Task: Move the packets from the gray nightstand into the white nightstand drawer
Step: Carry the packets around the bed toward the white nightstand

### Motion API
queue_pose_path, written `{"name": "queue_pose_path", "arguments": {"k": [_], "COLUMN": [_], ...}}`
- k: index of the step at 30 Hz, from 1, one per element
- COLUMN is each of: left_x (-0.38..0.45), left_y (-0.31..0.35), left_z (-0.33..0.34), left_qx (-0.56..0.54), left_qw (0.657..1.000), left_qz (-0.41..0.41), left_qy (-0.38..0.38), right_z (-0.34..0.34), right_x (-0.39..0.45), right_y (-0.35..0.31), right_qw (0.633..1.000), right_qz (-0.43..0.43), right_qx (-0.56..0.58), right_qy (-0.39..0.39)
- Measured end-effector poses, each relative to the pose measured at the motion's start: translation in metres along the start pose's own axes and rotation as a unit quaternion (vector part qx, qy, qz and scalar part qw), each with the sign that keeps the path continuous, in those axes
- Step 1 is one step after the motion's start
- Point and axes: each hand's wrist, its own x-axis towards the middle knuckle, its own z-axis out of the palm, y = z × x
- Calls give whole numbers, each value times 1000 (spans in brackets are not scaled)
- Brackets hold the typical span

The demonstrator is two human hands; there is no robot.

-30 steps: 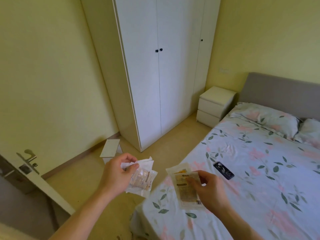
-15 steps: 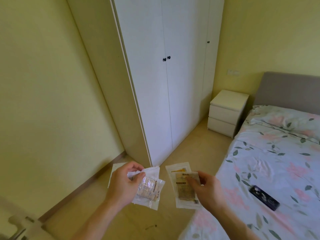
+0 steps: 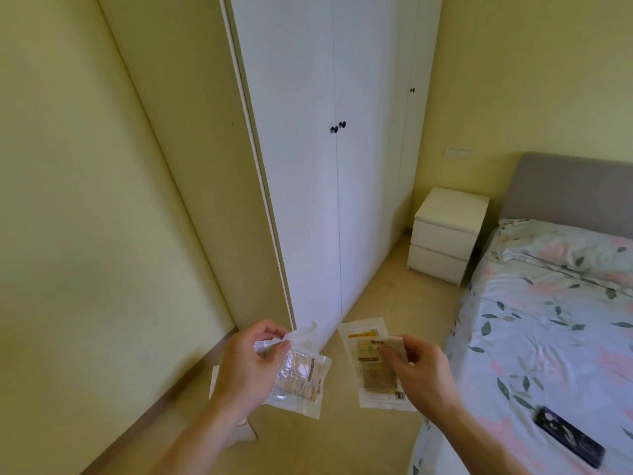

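Observation:
My left hand grips a bunch of clear plastic packets by their upper edge. My right hand holds flat white packets with yellow and brown labels, fanned slightly. Both hands are low in the view, above the floor. The white nightstand stands far ahead beside the bed's headboard, with its two drawers shut. The gray nightstand is out of view.
A tall white wardrobe fills the wall ahead on the left. The bed with a floral sheet lies on the right, with a dark flat object on it. A tan floor strip runs between them. A small white stool sits below my left arm.
The view has swung left and advanced along the bed's side. The white nightstand looks closer. Both hands still hold their packets in the same way.

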Motion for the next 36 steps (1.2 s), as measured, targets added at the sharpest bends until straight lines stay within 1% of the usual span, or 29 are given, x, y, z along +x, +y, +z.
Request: {"name": "queue_pose_path", "arguments": {"k": [4,7,10,14,19,22,28,33,36], "left_x": [63,109,148,205,280,323,409,491,549], "left_y": [-28,-34,-26,-3,28,44,76,86,88], "left_z": [-15,4,40,101,186,230,299,345,377], "left_qx": [-10,-21,-34,-27,-26,-25,-46,-56,-56], "left_qw": [999,997,992,979,969,965,967,968,966], "left_qz": [-2,13,38,82,103,93,77,62,68], "left_qy": [-32,-75,-116,-185,-223,-242,-237,-238,-244], "right_z": [44,51,33,-12,-63,-91,-151,-178,-187], "right_x": [35,55,72,107,177,227,333,425,484], "right_y": [-11,-11,1,26,59,68,57,54,55], "right_qw": [999,998,993,977,960,957,959,963,962], "right_qz": [5,12,37,87,116,132,123,114,117], "right_qx": [21,39,47,62,60,53,41,21,17], "right_qy": [26,53,100,184,249,255,251,245,246]}}
